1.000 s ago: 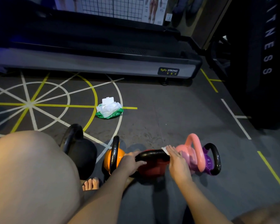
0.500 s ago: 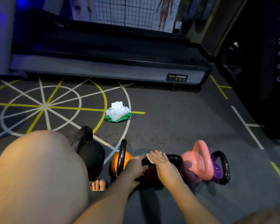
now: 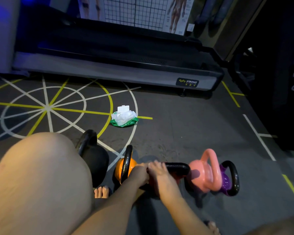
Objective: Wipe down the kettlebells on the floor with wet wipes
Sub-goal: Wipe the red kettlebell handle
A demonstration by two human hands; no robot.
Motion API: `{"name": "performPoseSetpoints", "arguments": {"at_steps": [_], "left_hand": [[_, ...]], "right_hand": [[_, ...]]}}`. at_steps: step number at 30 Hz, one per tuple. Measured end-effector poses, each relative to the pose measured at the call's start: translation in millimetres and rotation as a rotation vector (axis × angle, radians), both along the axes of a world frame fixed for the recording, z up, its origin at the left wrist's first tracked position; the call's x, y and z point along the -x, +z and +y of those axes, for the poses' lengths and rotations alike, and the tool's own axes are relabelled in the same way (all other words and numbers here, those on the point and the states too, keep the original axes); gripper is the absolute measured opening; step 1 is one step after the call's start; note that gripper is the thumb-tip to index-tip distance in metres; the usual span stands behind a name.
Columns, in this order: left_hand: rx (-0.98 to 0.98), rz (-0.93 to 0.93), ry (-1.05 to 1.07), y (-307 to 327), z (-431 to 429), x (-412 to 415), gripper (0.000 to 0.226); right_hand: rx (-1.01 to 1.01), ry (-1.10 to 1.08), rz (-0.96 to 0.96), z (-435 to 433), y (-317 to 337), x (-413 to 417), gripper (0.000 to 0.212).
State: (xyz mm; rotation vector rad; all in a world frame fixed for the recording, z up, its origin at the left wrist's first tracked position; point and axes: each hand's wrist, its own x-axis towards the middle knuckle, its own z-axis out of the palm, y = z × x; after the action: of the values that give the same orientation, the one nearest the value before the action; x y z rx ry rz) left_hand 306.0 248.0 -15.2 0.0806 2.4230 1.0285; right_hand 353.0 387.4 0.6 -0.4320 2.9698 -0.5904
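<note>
The right hand (image 3: pixel 161 173) lies palm down over the black handle (image 3: pixel 176 167) of the red kettlebell (image 3: pixel 174 179), fingers spread and curled across the bar; whether a wipe is pressed beneath it cannot be told from here. Touching it on the left, the left hand (image 3: pixel 139 173) is closed around the same handle's near end, steadying the weight.

Just left of the hands stands the orange kettlebell (image 3: pixel 126 167), and further left the black kettlebell (image 3: pixel 95 156), partly behind the person's knee (image 3: pixel 41 175). Just right of the hands sit the pink kettlebell (image 3: pixel 204 173) and, touching it, the purple kettlebell (image 3: pixel 227 180). All rest on the floor (image 3: pixel 185 129). Well ahead of the hands lies the open pack of wet wipes (image 3: pixel 123 117).

These weights are likely heavy, rigid and stable on their bases; the smooth coated handle may turn slick when damp. The handle bar is the sensible hold, with one hand bracing while the other rubs.
</note>
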Motion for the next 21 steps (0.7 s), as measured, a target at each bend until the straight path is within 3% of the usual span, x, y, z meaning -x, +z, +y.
{"name": "performPoseSetpoints", "arguments": {"at_steps": [3,5,7,11,13,17,21], "left_hand": [[-0.012,0.012,0.038,-2,0,-1,0.041],[-0.026,-0.003,0.036,-6,-1,-3,0.043],[-0.058,-0.021,0.019,-10,-1,-4,0.05],[-0.141,-0.039,0.036,-6,-3,-2,0.065],[-0.152,-0.037,0.028,-7,-4,0,0.065],[-0.126,0.001,0.004,-7,-4,0,0.063],[-0.087,0.016,-0.007,-15,-4,0,0.059]], "right_hand": [[-0.098,0.087,-0.005,-9,5,-9,0.078],[-0.055,0.101,0.077,0,6,-8,0.061],[-0.046,-0.019,0.113,16,6,-4,0.051],[0.015,-0.423,0.067,53,18,2,0.066],[0.019,-0.466,0.072,57,17,4,0.066],[0.057,-0.255,0.036,22,7,4,0.063],[0.097,-0.019,0.063,7,1,5,0.038]]}}
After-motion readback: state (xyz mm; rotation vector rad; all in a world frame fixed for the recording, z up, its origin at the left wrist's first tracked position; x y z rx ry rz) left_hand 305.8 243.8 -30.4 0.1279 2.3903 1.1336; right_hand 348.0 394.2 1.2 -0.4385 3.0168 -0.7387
